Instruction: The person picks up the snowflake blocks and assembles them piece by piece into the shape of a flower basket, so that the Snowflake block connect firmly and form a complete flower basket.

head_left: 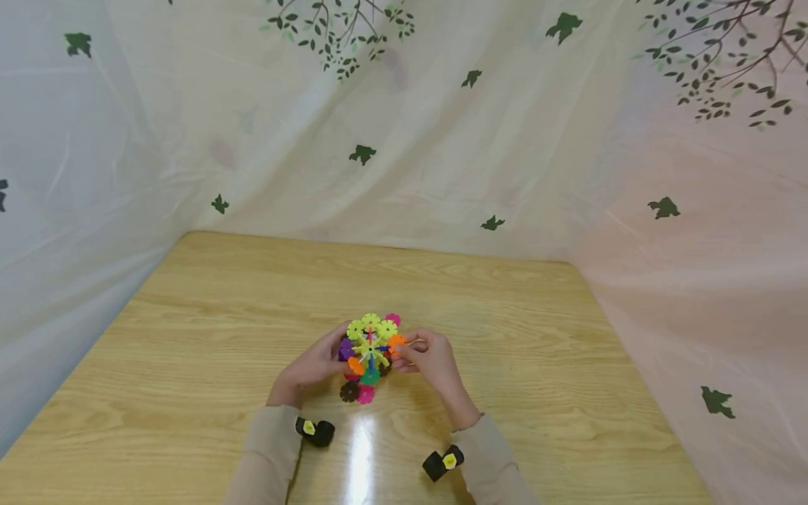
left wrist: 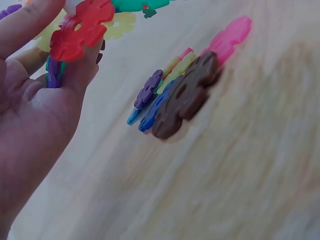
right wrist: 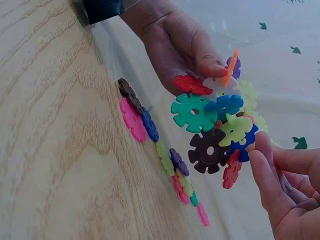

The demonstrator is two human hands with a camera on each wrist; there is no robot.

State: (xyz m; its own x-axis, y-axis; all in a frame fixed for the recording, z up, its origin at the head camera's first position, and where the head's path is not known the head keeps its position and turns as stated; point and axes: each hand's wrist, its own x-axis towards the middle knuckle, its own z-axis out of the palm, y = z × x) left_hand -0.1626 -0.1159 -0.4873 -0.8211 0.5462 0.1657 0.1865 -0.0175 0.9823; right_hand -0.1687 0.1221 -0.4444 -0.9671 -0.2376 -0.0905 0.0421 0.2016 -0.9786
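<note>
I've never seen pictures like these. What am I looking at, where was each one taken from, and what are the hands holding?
There is no robot here: these are a person's own bare hands. The wide picture comes from a camera worn on the head; the two closer ones come from cameras on the wrists, probably the black devices at the cuffs.

The left hand grips a colourful cluster of notched plastic discs slotted together. The right hand pinches an orange disc at the cluster's side.

More discs lie on the wooden table, among them a brown disc and a pink disc. Whether those are joined together, I can't tell.
</note>
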